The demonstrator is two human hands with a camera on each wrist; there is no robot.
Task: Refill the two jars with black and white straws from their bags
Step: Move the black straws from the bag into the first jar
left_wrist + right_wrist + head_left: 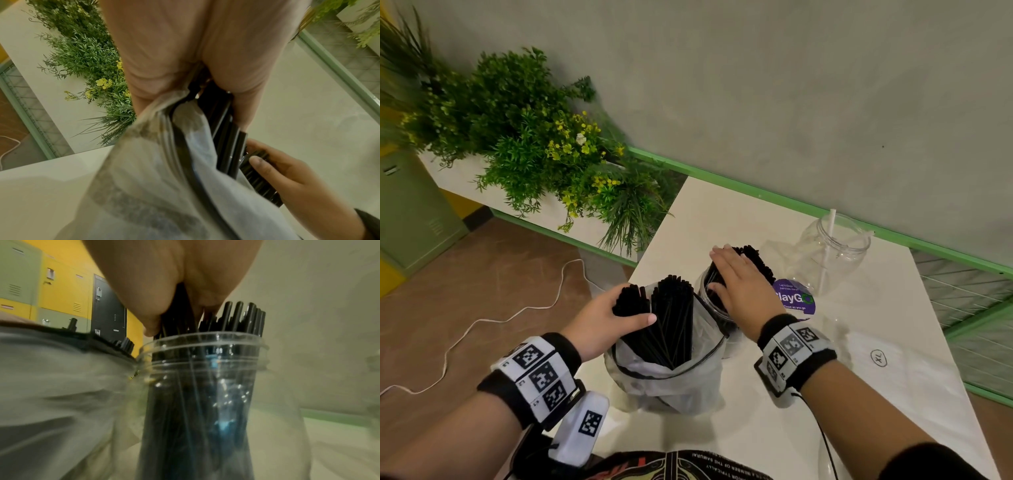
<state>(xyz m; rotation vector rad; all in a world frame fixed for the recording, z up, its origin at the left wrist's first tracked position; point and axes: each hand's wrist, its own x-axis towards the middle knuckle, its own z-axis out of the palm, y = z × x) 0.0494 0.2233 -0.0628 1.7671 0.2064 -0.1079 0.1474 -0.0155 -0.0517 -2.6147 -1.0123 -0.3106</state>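
Observation:
A translucent plastic bag stands open on the white table with black straws sticking out. My left hand grips a bundle of those straws at their tops. Just right of the bag is a clear jar packed with black straws. My right hand lies flat on their tops, fingers straight and thumb down the near side. The right wrist view shows the jar's rim and the straws under my palm. A second clear jar behind holds one white straw.
A purple round sticker lies between the jars. A flat whitish bag marked "XL" lies on the table's right side. A planter of green plants stands to the left, a grey wall behind, and a white cord runs across the floor.

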